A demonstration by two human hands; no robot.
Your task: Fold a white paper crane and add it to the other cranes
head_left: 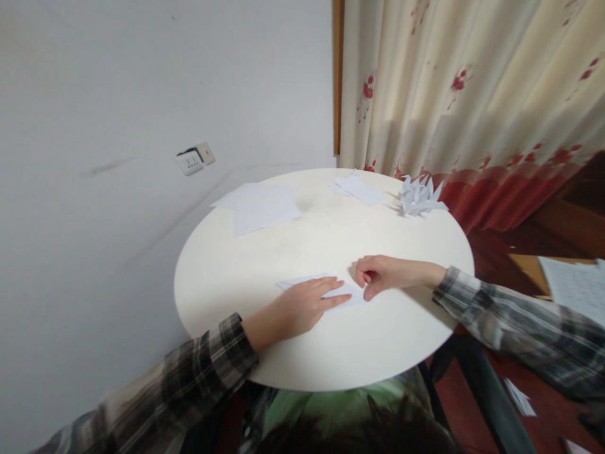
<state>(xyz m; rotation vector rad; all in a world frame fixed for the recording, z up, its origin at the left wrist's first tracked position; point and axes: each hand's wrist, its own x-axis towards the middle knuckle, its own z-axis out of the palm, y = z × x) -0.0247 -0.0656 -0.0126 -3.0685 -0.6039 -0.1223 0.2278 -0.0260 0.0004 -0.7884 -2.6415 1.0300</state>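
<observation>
A folded piece of white paper (357, 296), long and pointed at its left end, lies on the round white table (302, 353) before me. My left hand (309, 306) rests flat over its middle with the fingers spread, covering part of it. At the paper's right end is my right hand (380, 274), its fingers curled in loosely. The right thumb reaches down to the paper's edge; whether it presses on it I cannot tell. Nothing shows inside the curled fingers.
White sheets (265, 207) lie at the table's back left, smaller paper pieces (358, 188) at the back. A cluster of folded paper shapes (420, 197) stands at the right rim. Behind are a wall with a socket (190, 162) and a curtain (454, 94). Written papers (571, 284) lie at right.
</observation>
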